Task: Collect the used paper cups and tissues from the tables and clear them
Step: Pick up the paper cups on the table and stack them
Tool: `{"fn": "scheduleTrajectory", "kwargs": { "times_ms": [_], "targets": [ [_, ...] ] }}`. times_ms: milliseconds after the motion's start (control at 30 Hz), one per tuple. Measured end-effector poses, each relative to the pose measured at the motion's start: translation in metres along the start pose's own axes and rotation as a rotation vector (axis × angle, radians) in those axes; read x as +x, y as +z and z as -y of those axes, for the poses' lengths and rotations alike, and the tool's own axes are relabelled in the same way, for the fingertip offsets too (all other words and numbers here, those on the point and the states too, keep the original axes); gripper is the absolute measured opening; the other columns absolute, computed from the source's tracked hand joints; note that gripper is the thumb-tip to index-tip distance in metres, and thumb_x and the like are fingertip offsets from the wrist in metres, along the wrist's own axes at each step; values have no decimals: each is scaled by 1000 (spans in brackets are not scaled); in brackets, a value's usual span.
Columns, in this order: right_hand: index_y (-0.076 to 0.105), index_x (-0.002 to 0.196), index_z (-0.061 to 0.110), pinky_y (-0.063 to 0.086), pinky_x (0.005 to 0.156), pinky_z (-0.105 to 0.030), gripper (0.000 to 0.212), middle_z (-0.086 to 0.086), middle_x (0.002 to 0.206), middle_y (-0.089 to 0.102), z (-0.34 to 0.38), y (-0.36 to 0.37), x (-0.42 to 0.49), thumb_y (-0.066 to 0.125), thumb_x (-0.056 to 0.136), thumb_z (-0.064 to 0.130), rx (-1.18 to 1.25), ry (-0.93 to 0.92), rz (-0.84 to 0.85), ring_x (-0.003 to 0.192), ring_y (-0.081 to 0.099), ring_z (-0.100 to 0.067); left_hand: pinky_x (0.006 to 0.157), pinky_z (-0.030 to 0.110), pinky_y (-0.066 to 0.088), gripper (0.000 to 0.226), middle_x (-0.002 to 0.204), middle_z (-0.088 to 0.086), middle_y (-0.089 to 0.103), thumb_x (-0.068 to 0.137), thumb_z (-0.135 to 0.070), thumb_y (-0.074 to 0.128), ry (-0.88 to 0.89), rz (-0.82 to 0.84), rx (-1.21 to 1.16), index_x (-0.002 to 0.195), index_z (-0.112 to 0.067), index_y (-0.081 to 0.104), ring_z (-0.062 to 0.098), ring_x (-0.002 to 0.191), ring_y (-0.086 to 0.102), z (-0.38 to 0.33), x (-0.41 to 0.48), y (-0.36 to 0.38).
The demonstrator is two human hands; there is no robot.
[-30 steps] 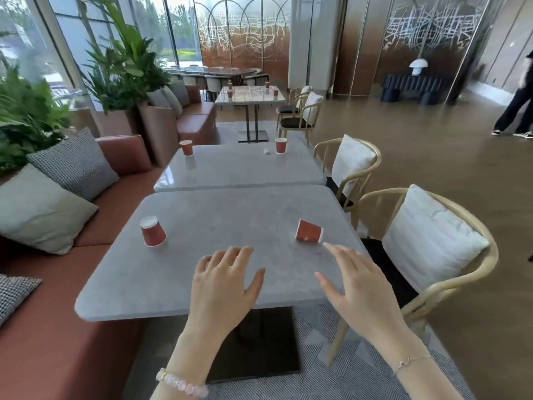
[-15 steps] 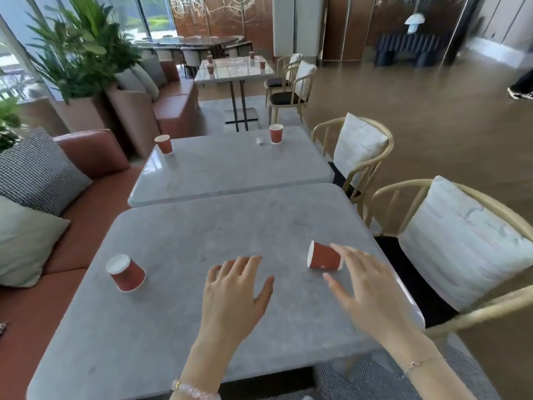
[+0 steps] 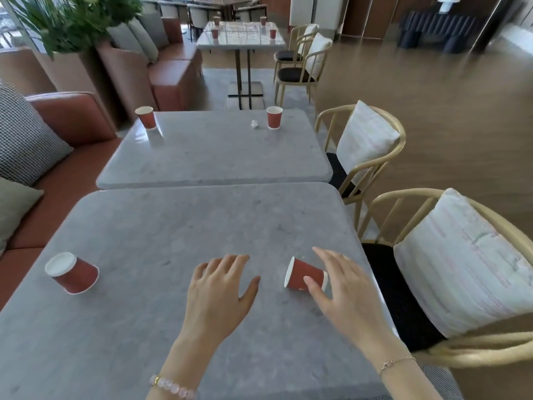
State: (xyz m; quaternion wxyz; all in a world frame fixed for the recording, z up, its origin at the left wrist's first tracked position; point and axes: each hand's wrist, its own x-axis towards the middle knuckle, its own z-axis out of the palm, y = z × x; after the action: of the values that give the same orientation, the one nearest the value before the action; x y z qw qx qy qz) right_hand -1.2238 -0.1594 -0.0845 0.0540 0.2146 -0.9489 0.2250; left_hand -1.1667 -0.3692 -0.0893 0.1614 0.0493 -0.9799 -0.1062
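Fingers (image 3: 327, 256) spread, right hand (image 3: 346, 293) arches over tipped cup (image 3: 302, 273)

Three surfaces (image 3: 178, 226) stand in a row. The nearest carries two cups (image 3: 72, 273) (image 3: 302, 276), the next two more (image 3: 146, 117) (image 3: 274, 117) and one tissue (image 3: 254, 124); the farthest, blurred, seems to carry four. Four chairs (image 3: 372, 157). Two hands: left hand (image 3: 219, 293), right hand (image 3: 344, 293).

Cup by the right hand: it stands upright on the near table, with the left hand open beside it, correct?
No. The cup by the right hand lies on its side on the near table, not upright; the left hand is open beside it. The head view shows this.
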Motion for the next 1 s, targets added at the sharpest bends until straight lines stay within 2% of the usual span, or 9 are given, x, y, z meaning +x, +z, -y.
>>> {"fn": "scheduleTrajectory", "kwargs": {
  "times_ms": [133,233,367,467,567,767,867,1000],
  "targets": [
    [54,130,14,45,95,-37,51,-1,124,61,-17,12,9,64,86,38,-2,-2,36,114,58,-22,74,40,52,33,90,-1,70,77,-33,74,-26,34,-7,103,-13,68,25,80,68,-4,7,11],
    [52,132,17,44,97,-36,51,1,126,60,-27,25,15,61,87,42,-2,4,60,117,56,-21,74,39,52,32,89,-2,70,81,-36,64,-42,39,-5,103,-13,68,23,80,68,-3,11,17],
    [45,138,19,35,104,-31,57,3,134,54,-42,45,26,54,89,48,-24,-2,125,125,48,-17,75,38,52,41,89,-3,70,84,-43,47,-58,62,6,102,-13,68,23,80,68,0,14,21],
    [29,145,23,24,111,-27,70,6,146,40,-55,63,36,46,88,59,-65,19,235,135,34,-13,76,38,51,48,91,-2,71,84,-46,39,-72,92,8,103,-13,68,24,82,68,4,15,25],
    [18,148,25,19,114,-27,82,7,151,29,-66,78,44,45,84,66,-107,46,320,140,26,-12,76,38,51,48,93,-2,71,85,-46,39,-78,114,10,104,-13,68,23,83,68,8,17,28],
    [14,149,24,25,112,-30,93,8,150,30,-77,99,50,57,77,65,-177,44,417,137,30,-12,76,37,52,46,93,-3,70,85,-46,40,-78,126,-5,103,-14,68,22,84,68,13,20,31],
    [16,149,22,27,112,-31,93,7,149,33,-77,107,50,61,77,60,-193,46,443,136,32,-13,75,37,52,41,93,-3,70,85,-43,48,-77,135,-4,104,-13,68,23,84,68,16,19,33],
    [24,147,22,28,107,-25,80,7,144,40,-78,112,50,60,82,51,-201,42,413,131,39,-12,75,38,52,37,93,-3,70,83,-41,54,-84,139,-3,103,-13,68,23,84,68,19,18,35]
  ]
}}
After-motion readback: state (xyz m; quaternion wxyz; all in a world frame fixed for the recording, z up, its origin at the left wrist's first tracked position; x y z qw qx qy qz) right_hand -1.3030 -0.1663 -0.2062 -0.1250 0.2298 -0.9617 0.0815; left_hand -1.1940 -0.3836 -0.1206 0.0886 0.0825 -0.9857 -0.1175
